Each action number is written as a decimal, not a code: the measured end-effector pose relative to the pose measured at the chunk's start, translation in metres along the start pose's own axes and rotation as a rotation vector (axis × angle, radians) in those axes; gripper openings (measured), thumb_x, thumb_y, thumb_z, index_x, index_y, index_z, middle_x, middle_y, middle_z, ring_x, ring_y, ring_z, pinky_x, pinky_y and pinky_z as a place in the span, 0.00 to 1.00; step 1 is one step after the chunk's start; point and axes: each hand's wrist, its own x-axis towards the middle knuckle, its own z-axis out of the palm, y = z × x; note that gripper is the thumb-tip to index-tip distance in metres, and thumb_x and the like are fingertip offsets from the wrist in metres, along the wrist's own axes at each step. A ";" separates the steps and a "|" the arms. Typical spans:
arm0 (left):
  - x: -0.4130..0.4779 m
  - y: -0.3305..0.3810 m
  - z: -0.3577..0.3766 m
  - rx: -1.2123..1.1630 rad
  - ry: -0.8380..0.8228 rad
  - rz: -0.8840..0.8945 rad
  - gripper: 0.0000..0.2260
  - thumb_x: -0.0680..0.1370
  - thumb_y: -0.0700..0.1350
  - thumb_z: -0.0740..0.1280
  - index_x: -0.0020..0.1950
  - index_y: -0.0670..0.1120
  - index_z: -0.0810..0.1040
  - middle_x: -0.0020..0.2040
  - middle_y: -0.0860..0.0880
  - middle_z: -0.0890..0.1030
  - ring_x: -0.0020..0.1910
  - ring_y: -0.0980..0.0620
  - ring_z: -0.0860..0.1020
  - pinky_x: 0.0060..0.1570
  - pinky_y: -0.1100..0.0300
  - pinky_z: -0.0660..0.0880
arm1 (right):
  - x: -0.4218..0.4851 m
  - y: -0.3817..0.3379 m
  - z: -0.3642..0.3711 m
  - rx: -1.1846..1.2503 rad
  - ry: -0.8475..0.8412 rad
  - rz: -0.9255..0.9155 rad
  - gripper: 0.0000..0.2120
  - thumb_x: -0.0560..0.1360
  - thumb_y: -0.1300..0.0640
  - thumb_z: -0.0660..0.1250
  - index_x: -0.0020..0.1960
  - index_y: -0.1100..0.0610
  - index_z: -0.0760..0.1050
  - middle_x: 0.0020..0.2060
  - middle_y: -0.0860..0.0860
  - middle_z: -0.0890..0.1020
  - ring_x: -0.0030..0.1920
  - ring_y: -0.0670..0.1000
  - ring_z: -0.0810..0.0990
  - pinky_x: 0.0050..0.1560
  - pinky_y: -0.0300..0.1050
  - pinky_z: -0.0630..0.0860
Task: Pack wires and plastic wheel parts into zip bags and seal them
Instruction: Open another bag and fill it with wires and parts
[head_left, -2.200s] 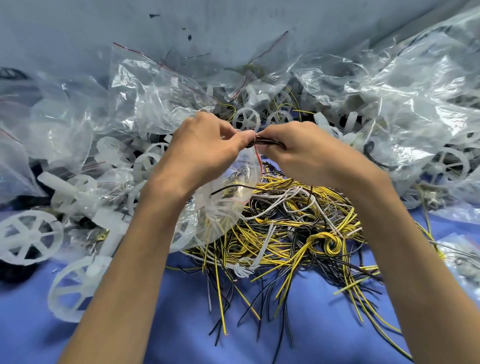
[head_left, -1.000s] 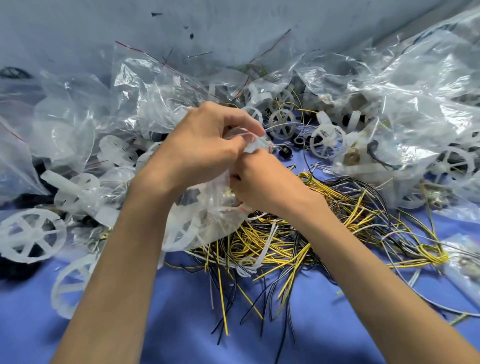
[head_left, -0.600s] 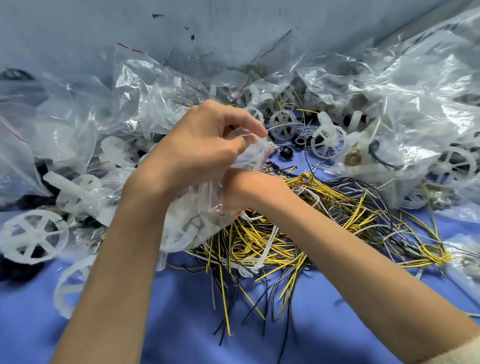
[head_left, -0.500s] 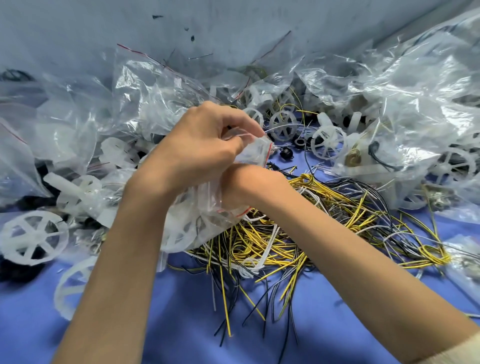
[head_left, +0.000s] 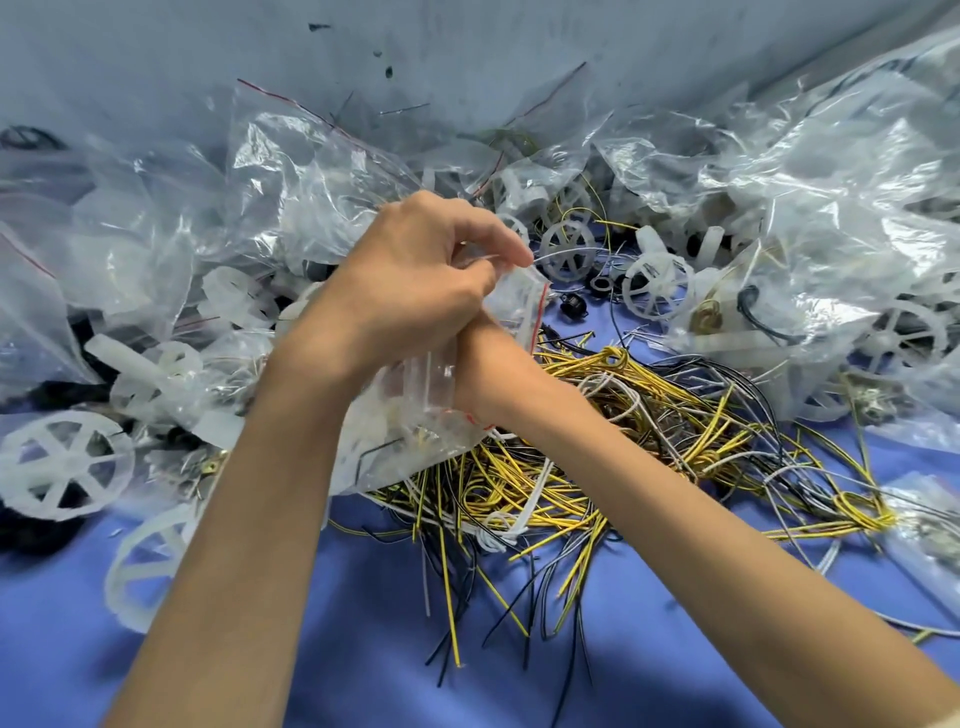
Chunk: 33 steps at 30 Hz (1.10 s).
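Blue mat (head_left: 363, 675) lies open in front; wires (head_left: 519, 493), bags (head_left: 779, 182) crowd beyond.

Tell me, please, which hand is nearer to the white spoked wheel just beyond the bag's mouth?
Left. The left hand, pinching the mouth of the zip bag, sits right beside the wheel; the right hand is down inside the bag, farther from it.
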 end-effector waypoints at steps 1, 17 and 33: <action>0.000 0.000 0.000 0.000 -0.007 0.000 0.13 0.75 0.38 0.67 0.45 0.57 0.82 0.43 0.62 0.79 0.40 0.71 0.74 0.41 0.80 0.64 | -0.003 0.002 0.000 -0.021 -0.024 -0.059 0.20 0.77 0.63 0.61 0.67 0.70 0.65 0.62 0.66 0.73 0.62 0.61 0.71 0.51 0.35 0.64; 0.002 -0.010 -0.001 -0.007 0.083 -0.102 0.12 0.76 0.39 0.67 0.46 0.57 0.82 0.37 0.67 0.78 0.38 0.72 0.75 0.38 0.78 0.68 | -0.047 0.095 -0.061 0.230 -0.001 0.116 0.04 0.70 0.59 0.74 0.43 0.51 0.83 0.31 0.39 0.82 0.30 0.35 0.77 0.34 0.26 0.69; 0.000 -0.010 -0.001 0.015 0.071 -0.123 0.12 0.77 0.40 0.67 0.45 0.59 0.81 0.40 0.66 0.77 0.41 0.73 0.74 0.38 0.78 0.68 | -0.036 0.101 -0.025 -0.035 -0.233 0.270 0.06 0.69 0.56 0.74 0.46 0.48 0.83 0.48 0.49 0.82 0.51 0.50 0.77 0.57 0.54 0.72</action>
